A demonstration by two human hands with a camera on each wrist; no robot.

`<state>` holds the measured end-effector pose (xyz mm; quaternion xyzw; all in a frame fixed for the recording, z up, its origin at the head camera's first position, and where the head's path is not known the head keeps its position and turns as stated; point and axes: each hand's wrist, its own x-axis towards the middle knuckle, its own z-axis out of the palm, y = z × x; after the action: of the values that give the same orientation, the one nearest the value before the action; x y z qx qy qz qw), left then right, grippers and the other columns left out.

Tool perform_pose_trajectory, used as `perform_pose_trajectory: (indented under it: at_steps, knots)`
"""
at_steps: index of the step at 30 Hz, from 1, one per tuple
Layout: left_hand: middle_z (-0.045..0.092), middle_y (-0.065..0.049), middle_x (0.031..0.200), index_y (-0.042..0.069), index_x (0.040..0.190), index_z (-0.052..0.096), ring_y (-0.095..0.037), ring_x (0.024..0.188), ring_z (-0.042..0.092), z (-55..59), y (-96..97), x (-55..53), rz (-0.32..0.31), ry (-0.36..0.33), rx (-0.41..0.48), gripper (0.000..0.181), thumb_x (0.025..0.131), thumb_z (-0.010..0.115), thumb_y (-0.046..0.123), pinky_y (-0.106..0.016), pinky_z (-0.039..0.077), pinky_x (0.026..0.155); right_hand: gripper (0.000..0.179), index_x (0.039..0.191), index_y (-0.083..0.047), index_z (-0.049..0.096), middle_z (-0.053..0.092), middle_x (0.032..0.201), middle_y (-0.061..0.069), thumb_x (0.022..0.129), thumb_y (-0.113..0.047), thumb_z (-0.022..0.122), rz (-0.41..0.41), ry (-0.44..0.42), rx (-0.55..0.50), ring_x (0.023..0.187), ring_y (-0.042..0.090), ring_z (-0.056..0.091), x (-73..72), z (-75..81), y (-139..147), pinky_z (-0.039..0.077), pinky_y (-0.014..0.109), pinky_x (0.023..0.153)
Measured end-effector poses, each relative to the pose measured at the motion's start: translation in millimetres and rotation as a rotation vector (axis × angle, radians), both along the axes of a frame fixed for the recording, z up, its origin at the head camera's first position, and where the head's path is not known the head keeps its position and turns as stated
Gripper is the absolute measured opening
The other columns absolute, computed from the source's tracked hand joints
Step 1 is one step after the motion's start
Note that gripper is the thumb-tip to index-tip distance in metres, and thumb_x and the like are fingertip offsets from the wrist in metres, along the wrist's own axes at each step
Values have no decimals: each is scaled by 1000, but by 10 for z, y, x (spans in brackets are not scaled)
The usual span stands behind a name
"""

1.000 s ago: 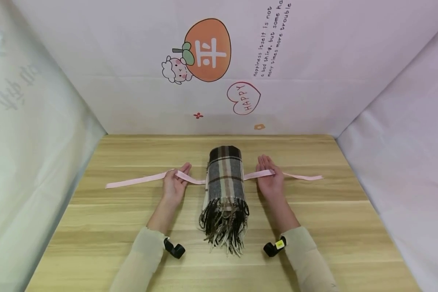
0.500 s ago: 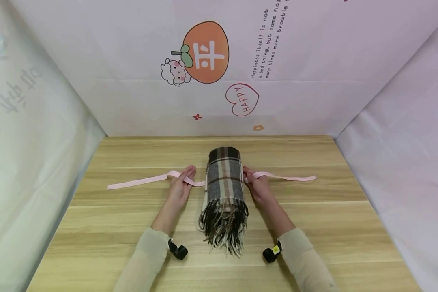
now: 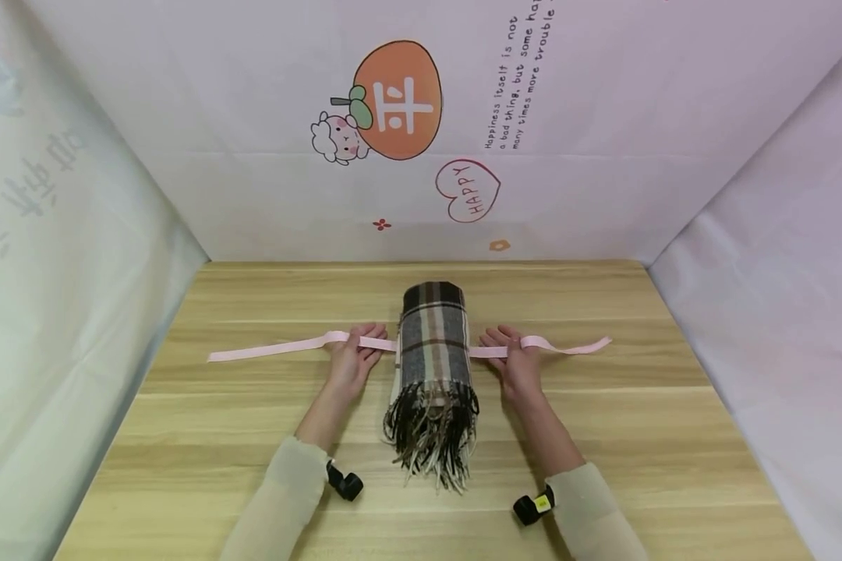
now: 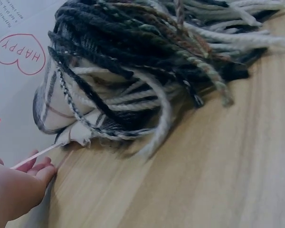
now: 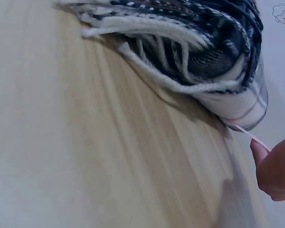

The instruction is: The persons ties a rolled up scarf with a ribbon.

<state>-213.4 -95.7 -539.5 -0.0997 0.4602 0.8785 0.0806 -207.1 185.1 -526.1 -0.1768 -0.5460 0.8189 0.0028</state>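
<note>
A rolled plaid scarf (image 3: pixel 433 335) in grey, black, white and brown lies mid-table, its fringe (image 3: pixel 435 436) toward the person. A pink ribbon (image 3: pixel 267 349) passes beneath it and comes out on both sides. Left of the roll, the left hand (image 3: pixel 352 365) pinches the ribbon under its thumb, palm up, fingers extended toward the scarf. On the other side the right hand (image 3: pixel 521 370) holds the ribbon likewise between thumb and fingers. Both wrist views show a ribbon stretch (image 4: pixel 42 154) running straight from hand to roll. The part under the scarf is hidden.
The wooden table (image 3: pixel 203 452) meets a white printed back sheet (image 3: pixel 267 202). White sheets also hang at the left (image 3: pixel 63 312) and right (image 3: pixel 765 296). Loose ribbon ends trail outward past both hands, and a small black camera (image 3: pixel 347 486) sits at each wrist.
The right hand came in to the scarf's side, then drew back a little to the right with the ribbon. The left hand shifted slightly toward the scarf. The ribbon beside the roll is straighter.
</note>
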Motion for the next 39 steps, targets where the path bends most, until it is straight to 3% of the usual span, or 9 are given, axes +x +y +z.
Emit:
perform_pose_trajectory:
  at_steps: [8,17,20,22,25,27,29,34,39]
  knots:
    - [44,-33,145,-13,143,40,-41,135,47,-10,5,71,26,-50,-96,50,111,22,22,-44,44,109,42,140,16,37,52,136,36,110,-11,27,-9,-43,110,85,8,73,59,-159,100,60,21,78]
    - [45,-33,145,-14,142,42,-40,135,47,-41,20,82,-40,-58,-97,50,111,22,21,-38,48,105,45,146,9,35,49,143,33,110,-17,24,-17,-42,75,98,13,73,22,-155,219,58,25,87]
    - [43,-32,146,-14,143,40,-40,137,45,-47,32,67,-53,-23,-86,50,111,23,21,-41,44,109,50,154,2,25,38,154,25,110,-22,20,31,11,-131,129,20,59,16,-94,265,48,33,108]
    - [42,-32,147,-14,143,40,-39,138,44,-44,43,55,-51,-3,-77,50,111,22,21,-42,42,110,53,158,-4,14,25,163,18,110,-24,15,75,70,-335,147,21,38,17,-53,278,31,38,122]
    - [41,-31,148,-14,144,38,-40,140,42,-39,72,53,-29,1,-52,49,111,23,19,-43,40,112,55,161,-12,0,8,169,5,109,-25,12,117,134,-600,156,19,10,20,-10,255,9,37,128]
    - [39,-32,149,-14,146,35,-41,141,40,-35,97,63,-20,6,-49,47,111,26,17,-45,37,115,56,161,-14,-4,2,169,1,109,-20,17,116,153,-671,157,17,3,23,9,197,4,34,128]
    - [37,-31,151,-13,147,34,-41,143,38,-35,122,80,-6,1,-39,46,110,29,14,-46,33,117,58,160,-11,-3,1,169,4,109,-9,23,113,155,-638,157,19,2,22,7,122,5,33,128]
    - [37,-30,152,-12,148,33,-40,144,38,-54,161,107,22,-1,-43,44,109,32,10,-46,32,118,59,154,11,6,5,164,28,99,18,24,119,160,-344,155,35,7,23,-63,-69,11,37,127]
    - [41,-30,150,-10,148,33,-39,141,42,-50,197,143,76,-17,-56,43,108,35,6,-44,37,115,54,155,9,9,14,162,30,103,11,23,108,134,-286,153,38,16,66,-117,-145,14,45,125]
